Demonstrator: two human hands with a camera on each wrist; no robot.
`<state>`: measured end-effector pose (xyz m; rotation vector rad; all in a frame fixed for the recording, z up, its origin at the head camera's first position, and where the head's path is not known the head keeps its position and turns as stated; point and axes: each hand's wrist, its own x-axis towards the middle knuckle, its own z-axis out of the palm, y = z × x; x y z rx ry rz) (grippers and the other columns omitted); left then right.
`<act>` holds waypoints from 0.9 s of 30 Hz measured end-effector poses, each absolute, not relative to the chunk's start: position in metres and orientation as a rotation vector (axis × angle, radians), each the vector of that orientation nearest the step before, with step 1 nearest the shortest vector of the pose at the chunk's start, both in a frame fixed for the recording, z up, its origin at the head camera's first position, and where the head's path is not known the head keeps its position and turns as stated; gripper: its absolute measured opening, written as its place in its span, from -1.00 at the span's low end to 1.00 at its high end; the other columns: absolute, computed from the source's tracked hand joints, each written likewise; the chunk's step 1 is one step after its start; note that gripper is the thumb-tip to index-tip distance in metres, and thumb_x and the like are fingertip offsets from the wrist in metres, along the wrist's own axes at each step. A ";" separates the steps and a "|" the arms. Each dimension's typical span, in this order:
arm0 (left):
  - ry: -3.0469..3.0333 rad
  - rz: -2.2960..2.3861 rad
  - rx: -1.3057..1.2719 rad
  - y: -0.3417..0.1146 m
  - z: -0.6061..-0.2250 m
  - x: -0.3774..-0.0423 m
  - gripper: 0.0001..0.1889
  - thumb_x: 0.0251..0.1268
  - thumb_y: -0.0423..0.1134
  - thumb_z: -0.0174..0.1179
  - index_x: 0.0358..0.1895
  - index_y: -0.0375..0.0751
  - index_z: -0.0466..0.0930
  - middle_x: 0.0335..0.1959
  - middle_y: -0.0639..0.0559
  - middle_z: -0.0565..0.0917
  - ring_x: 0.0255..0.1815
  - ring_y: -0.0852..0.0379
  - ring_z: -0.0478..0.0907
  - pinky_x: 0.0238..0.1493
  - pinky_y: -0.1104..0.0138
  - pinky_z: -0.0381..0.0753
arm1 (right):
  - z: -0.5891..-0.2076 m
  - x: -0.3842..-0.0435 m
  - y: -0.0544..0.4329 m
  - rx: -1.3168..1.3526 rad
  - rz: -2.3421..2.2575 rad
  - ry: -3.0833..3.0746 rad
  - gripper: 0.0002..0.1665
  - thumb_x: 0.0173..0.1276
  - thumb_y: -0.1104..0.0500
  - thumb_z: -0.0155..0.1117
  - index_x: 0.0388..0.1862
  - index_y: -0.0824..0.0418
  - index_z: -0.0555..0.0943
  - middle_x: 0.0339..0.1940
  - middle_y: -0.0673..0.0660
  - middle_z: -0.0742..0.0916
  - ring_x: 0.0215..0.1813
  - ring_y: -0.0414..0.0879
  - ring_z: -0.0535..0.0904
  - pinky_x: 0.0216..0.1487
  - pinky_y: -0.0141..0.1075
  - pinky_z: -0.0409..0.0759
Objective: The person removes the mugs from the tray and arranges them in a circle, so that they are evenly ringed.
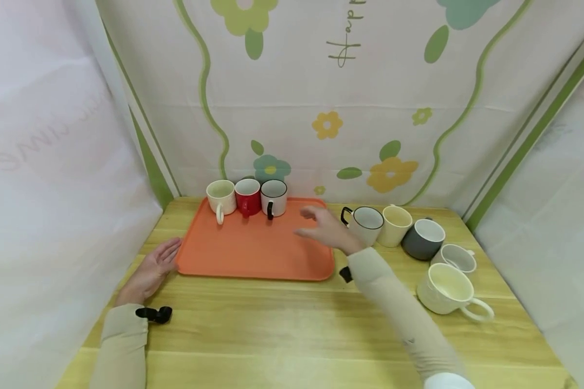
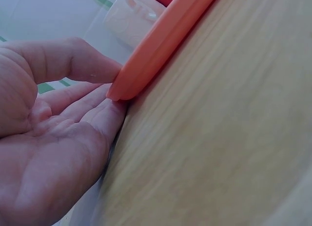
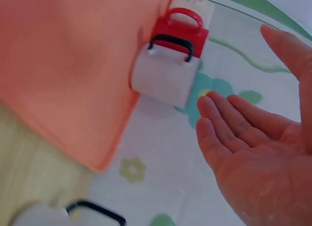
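My left hand (image 1: 152,268) lies at the front-left corner of an orange tray (image 1: 253,254), its fingers fairly straight. In the left wrist view the thumb (image 2: 92,65) meets the tray's rim while the other fingers reach alongside the corner. Over the tray's right part hovers my right hand (image 1: 327,228), fingers apart with nothing between them. Along the tray's back edge stand a cream mug (image 1: 222,197), a red mug (image 1: 247,201) and a white mug (image 1: 275,200) with black rim and handle, their handles toward me.
Right of the tray stand a second black-rimmed white mug (image 1: 365,226), a pale yellow mug (image 1: 394,227), a dark grey mug (image 1: 423,239), a low whitish cup (image 1: 455,259) and a large cream mug (image 1: 445,292). Printed cloth walls (image 1: 292,108) surround the wooden table (image 1: 272,335).
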<state>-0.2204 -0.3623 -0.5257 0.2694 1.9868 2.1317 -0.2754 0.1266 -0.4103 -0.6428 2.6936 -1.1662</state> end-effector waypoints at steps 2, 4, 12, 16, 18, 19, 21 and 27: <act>1.989 2.134 0.265 -0.362 -0.526 -0.220 -0.06 0.43 -0.69 0.03 0.70 -0.45 -0.39 0.72 -0.47 -0.37 0.80 -0.12 -0.28 0.36 0.60 0.52 | -0.421 -0.287 0.111 -0.608 -1.219 2.675 -0.16 0.45 -0.12 0.44 0.55 0.25 0.44 0.49 0.28 0.59 0.52 0.20 0.50 0.56 0.12 0.49; 1.994 2.134 0.264 -0.362 -0.526 -0.220 -0.06 0.43 -0.70 0.03 0.70 -0.45 -0.38 0.72 -0.48 -0.37 0.79 -0.17 -0.31 0.36 0.61 0.52 | -0.431 -0.298 0.099 -0.570 -1.268 2.674 -0.17 0.45 -0.13 0.43 0.54 0.25 0.45 0.49 0.29 0.60 0.51 0.20 0.51 0.55 0.11 0.50; 2.006 2.144 0.255 -0.359 -0.527 -0.222 -0.06 0.40 -0.71 0.02 0.70 -0.47 -0.36 0.72 -0.49 -0.34 0.77 -0.26 -0.32 0.35 0.62 0.52 | -0.464 -0.319 0.064 -0.424 -1.473 2.636 -0.25 0.51 -0.12 0.38 0.49 0.29 0.52 0.50 0.28 0.60 0.52 0.18 0.53 0.54 0.06 0.54; 2.004 2.147 0.248 -0.358 -0.530 -0.222 -0.06 0.41 -0.71 0.04 0.70 -0.45 -0.34 0.73 -0.47 -0.31 0.79 -0.21 -0.27 0.34 0.61 0.54 | -0.474 -0.326 0.051 -0.354 -1.551 2.596 -0.27 0.52 -0.10 0.36 0.53 0.21 0.50 0.50 0.21 0.62 0.51 0.14 0.54 0.54 0.03 0.54; 1.998 2.148 0.250 -0.358 -0.530 -0.222 -0.05 0.41 -0.71 0.04 0.71 -0.44 -0.34 0.73 -0.45 -0.32 0.79 -0.23 -0.29 0.32 0.61 0.55 | -0.478 -0.329 0.045 -0.329 -1.616 2.559 -0.30 0.53 -0.10 0.36 0.53 0.17 0.52 0.47 0.17 0.65 0.49 0.12 0.57 0.53 0.02 0.55; 1.992 2.153 0.250 -0.358 -0.530 -0.222 -0.05 0.40 -0.71 0.04 0.71 -0.44 -0.35 0.73 -0.45 -0.33 0.78 -0.26 -0.33 0.32 0.61 0.55 | -0.480 -0.330 0.041 -0.329 -1.646 2.547 -0.32 0.54 -0.10 0.35 0.51 0.16 0.54 0.44 0.16 0.67 0.48 0.11 0.58 0.52 0.02 0.57; 1.992 2.153 0.251 -0.359 -0.529 -0.222 -0.05 0.41 -0.72 0.03 0.71 -0.44 -0.36 0.73 -0.45 -0.34 0.76 -0.31 -0.37 0.31 0.62 0.55 | -0.482 -0.333 0.034 -0.317 -1.712 2.509 -0.41 0.56 -0.09 0.31 0.44 0.15 0.60 0.37 0.15 0.72 0.43 0.11 0.61 0.48 0.02 0.59; 2.021 2.133 0.234 -0.361 -0.528 -0.220 -0.06 0.41 -0.70 0.04 0.71 -0.44 -0.33 0.74 -0.44 -0.31 0.76 -0.32 -0.35 0.31 0.62 0.55 | -0.485 -0.336 0.016 -0.222 -1.815 2.473 -0.58 0.65 -0.03 0.20 0.20 0.23 0.71 0.18 0.26 0.77 0.15 0.11 0.67 0.14 -0.17 0.67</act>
